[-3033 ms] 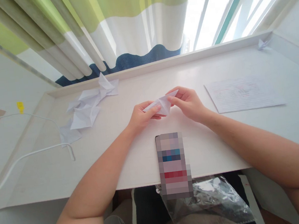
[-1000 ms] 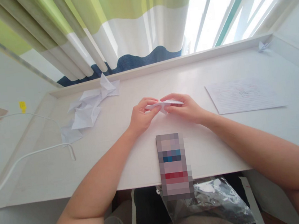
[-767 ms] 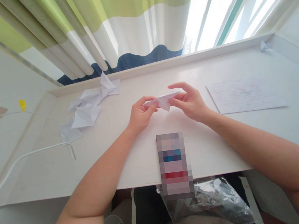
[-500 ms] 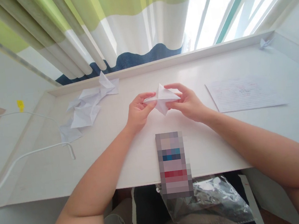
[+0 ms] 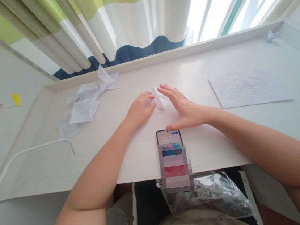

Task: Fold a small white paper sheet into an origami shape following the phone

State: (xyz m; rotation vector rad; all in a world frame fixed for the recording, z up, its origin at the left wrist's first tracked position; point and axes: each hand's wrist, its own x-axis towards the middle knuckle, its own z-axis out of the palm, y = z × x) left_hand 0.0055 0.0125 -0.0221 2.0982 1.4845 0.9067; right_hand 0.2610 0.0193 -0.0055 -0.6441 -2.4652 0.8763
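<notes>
A white folded-paper piece (image 5: 161, 102) with pointed corners rests on the desk between my two hands. My left hand (image 5: 139, 109) is at its left side, thumb and fingers apart around the left point; whether they touch the paper is hard to make out. Above the piece's right side, my right hand (image 5: 185, 108) is open, fingers stretched forward and thumb spread toward me. That thumb reaches the top edge of a phone (image 5: 168, 136), whose screen is lit and partly pixelated.
Several folded white papers (image 5: 85, 109) lie at the back left. On the right is a lined, written sheet (image 5: 251, 89), and a small folded paper (image 5: 273, 36) sits in the far corner. A white cable (image 5: 31, 150) crosses the left side. A clear plastic bag (image 5: 209, 193) covers my lap.
My right hand has let go of the folded paper and spread open, its thumb moving down to the phone. The left fingers have loosened, and the paper is lower, on the desk.
</notes>
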